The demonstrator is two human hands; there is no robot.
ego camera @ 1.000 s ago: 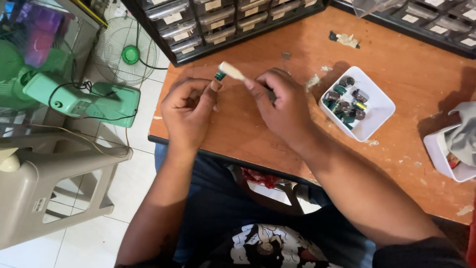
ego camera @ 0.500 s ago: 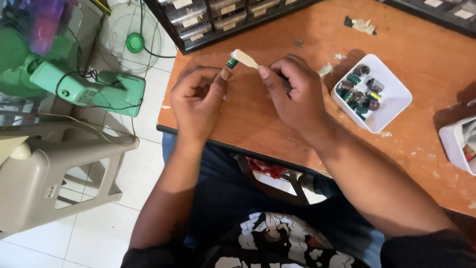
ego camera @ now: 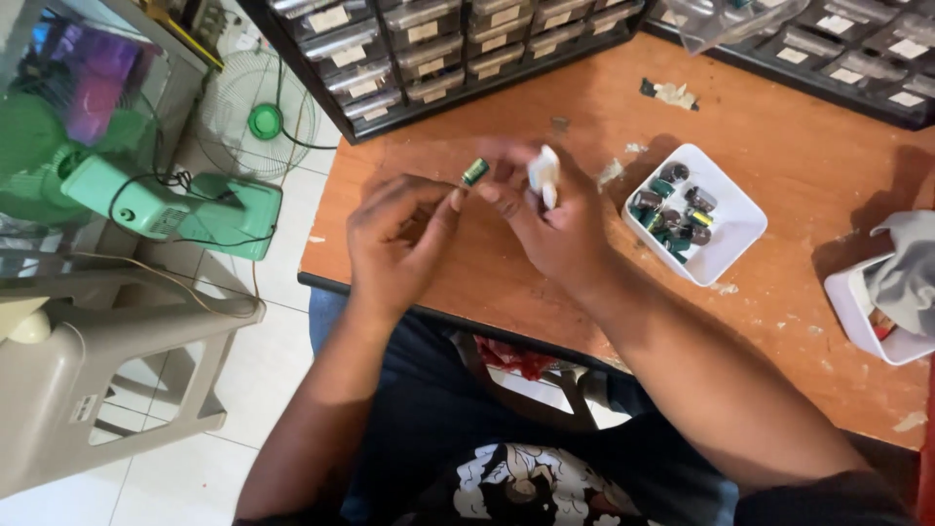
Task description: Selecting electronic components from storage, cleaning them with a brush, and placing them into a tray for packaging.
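Fingertips of the left hand [ego camera: 399, 239] pinch a small green capacitor [ego camera: 474, 171] above the wooden table [ego camera: 584, 292]. Right hand [ego camera: 555, 219] clutches a white scrap [ego camera: 544, 173], possibly paper, beside the white tray [ego camera: 730, 234].

Around the two hands, the left hand [ego camera: 394, 239] and the right hand [ego camera: 550, 209], the wooden table [ego camera: 779, 292] is bare at 6 o'clock. At 12 o'clock the black drawer cabinet [ego camera: 438, 58] closes the way. At 3 o'clock stands the white tray of capacitors [ego camera: 735, 219], near the right hand.
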